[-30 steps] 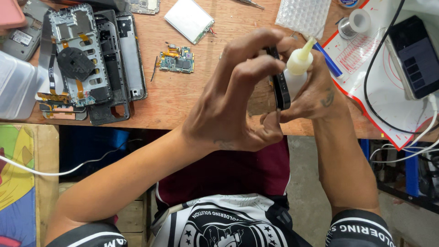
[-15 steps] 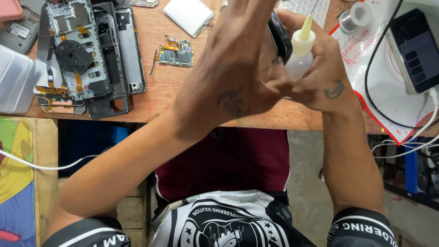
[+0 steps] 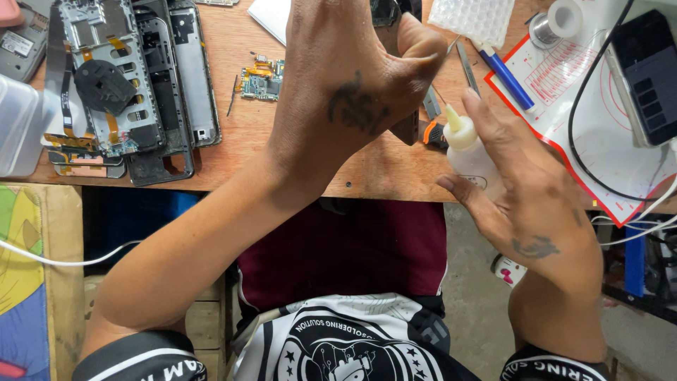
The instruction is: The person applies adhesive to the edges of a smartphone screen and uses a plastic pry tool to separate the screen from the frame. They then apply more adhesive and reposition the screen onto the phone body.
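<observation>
My left hand is raised over the wooden table, back toward the camera, and closed around a dark phone body. Only the phone's top and bottom ends show past my fingers. My right hand is lower and to the right, at the table's front edge. It grips a small white squeeze bottle with a cream nozzle that points up and left toward the phone. A small gap separates the nozzle from the phone.
Disassembled phone frames and a clear plastic container lie at the left. A small circuit board sits mid-table. At the right are tweezers, a blue pen, a solder spool and a red-bordered white mat bearing a black phone and cables.
My hands have come apart. The bottle has dropped down and right, away from the phone, and my left hand has risen with the phone and turned its back to the camera.
</observation>
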